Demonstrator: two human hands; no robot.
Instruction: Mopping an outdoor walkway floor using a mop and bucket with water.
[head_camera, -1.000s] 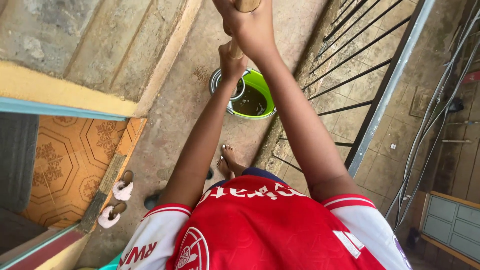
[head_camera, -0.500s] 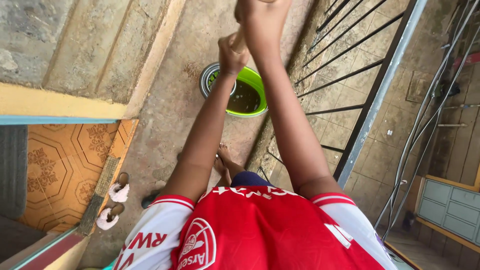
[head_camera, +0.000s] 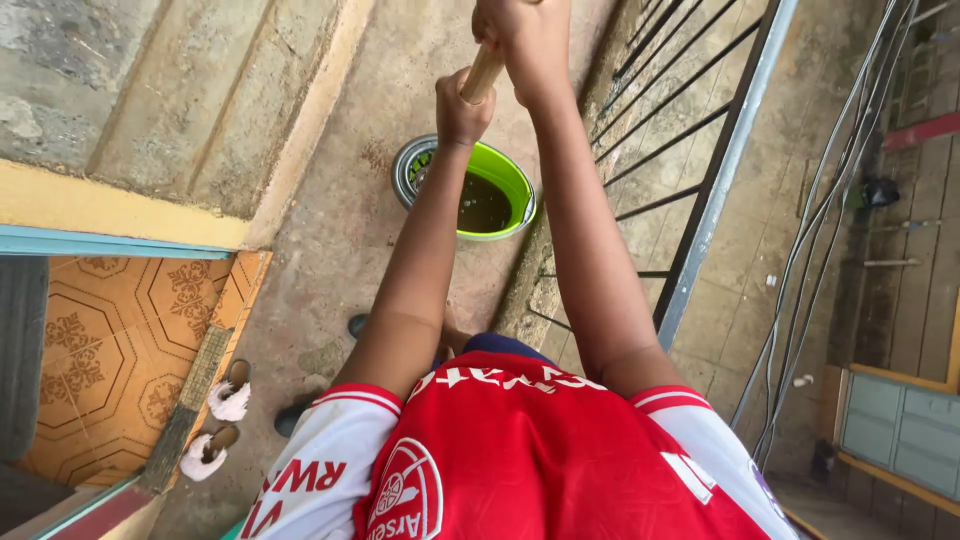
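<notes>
Gripping a wooden handle (head_camera: 483, 72), both hands are stacked along it at arm's length: the left hand (head_camera: 461, 108) is lower, fingers wrapped fully round the stick, and the right hand (head_camera: 525, 40) is just above, fingers closed round the upper part, which runs out of frame at the top. Only a short tan stretch of the handle is seen between the two fists; what is on its lower end cannot be told, since it is hidden behind the left fist. Judged from its look, the handle is stiff, light, dry wood, not fragile, and somewhat smooth, so a full two-fisted wrap with the hands set a little apart should suit it best. Both arms are held nearly straight and stretched forward, converging at the stick; the left wrist is slightly bent, the right forearm is turned knuckles outward. Just beyond and below the left fingers a green bucket (head_camera: 508, 180) stands on the concrete floor (head_camera: 330, 230), dark water inside, with a silver bowl (head_camera: 405, 172) set against its left rim. To the right of the right fingers, close by, a metal railing (head_camera: 715, 175) runs along the edge. Well back from both hands, near the patterned tile doorway (head_camera: 110, 350), a pair of white fluffy slippers (head_camera: 218, 425) is lying.
</notes>
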